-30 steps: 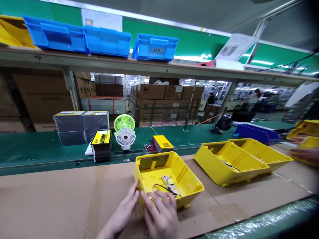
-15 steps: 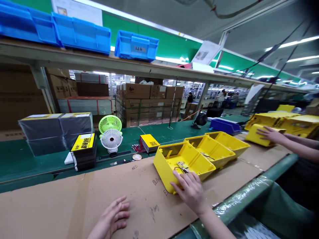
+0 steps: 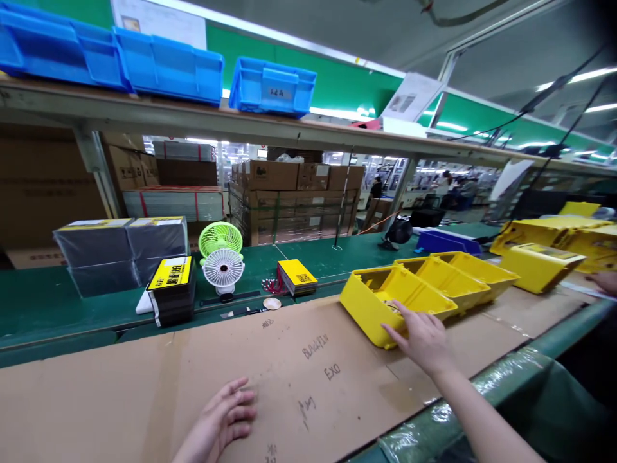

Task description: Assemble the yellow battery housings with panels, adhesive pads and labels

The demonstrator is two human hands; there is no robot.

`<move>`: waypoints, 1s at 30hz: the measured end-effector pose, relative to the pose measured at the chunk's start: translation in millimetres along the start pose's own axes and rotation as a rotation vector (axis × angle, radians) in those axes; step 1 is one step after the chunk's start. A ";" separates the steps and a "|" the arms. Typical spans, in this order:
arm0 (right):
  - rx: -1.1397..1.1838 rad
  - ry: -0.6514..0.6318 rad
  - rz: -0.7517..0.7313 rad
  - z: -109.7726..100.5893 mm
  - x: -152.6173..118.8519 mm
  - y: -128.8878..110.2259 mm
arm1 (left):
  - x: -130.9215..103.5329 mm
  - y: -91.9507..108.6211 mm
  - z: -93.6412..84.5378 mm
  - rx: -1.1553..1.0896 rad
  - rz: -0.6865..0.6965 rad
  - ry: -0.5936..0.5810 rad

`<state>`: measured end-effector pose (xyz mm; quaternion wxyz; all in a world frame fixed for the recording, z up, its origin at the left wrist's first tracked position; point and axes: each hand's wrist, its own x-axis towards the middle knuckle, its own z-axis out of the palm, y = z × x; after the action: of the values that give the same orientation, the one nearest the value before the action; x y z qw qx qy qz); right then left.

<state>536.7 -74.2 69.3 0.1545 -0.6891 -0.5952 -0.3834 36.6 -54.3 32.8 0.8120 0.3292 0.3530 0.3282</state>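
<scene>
My right hand is at the near corner of the closest open yellow plastic case. Its fingers hook over the rim and the thumb lies against the outer wall. Two more open yellow cases stand in a row behind it, touching or nearly so. Small parts in the nearest case are mostly hidden by my fingers. Over the cardboard sheet, my left hand hovers with fingers apart and holds nothing.
A white fan, a black-and-yellow stack and a yellow card stack stand at the back. More yellow cases and a co-worker's hand are at right. Blue bins line the shelf above.
My right hand and the row of three yellow cases have moved right and away, baring handwriting on the cardboard. The co-worker's hand has let go of a yellow case.
</scene>
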 end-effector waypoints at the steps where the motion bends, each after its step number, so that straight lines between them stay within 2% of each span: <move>1: -0.024 -0.027 0.067 3.4 1.6 9.0 | 0.5 0.2 0.5 -0.003 -0.006 -0.001; 4: -0.057 -0.085 0.253 7.5 6.1 16.4 | 3.8 0.5 2.7 -0.007 -0.009 0.011; 6: -0.063 -0.042 0.316 6.0 7.0 1.7 | 7.1 0.2 4.4 -0.004 -0.006 0.033; 8: -0.033 0.045 0.297 4.0 5.9 -26.5 | 10.5 -0.4 5.5 -0.005 -0.011 0.046; 10: 0.058 0.063 0.190 5.3 5.5 -62.6 | 13.2 -0.9 5.7 -0.011 -0.019 0.045; 12: 0.161 -0.032 0.053 12.0 9.7 -100.5 | 14.9 -1.2 5.1 -0.019 -0.023 0.034; 14: 0.233 -0.197 -0.033 24.7 22.1 -135.0 | 15.8 -1.4 4.2 -0.020 -0.026 0.032; 15: 0.248 -0.267 -0.029 33.2 31.6 -149.7 | 16.2 -1.5 3.8 -0.019 -0.026 0.034; 18: 0.255 -0.327 0.000 64.2 70.3 -181.7 | 18.3 -2.6 2.2 -0.022 -0.030 0.044; 23: 0.251 -0.400 0.002 112.9 128.7 -204.5 | 24.5 -5.7 -2.0 -0.066 -0.039 0.022; 26: 0.246 -0.448 -0.028 128.6 136.2 -213.1 | 28.2 -6.6 -4.1 -0.067 -0.047 0.012; 30: 0.223 -0.445 -0.016 133.0 130.3 -219.7 | 32.3 -8.1 -6.7 -0.061 -0.043 0.018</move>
<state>376.0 159.8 21.1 0.0918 -0.7304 -0.6587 -0.1555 51.1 -32.1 11.5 0.8253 0.2934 0.3573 0.3241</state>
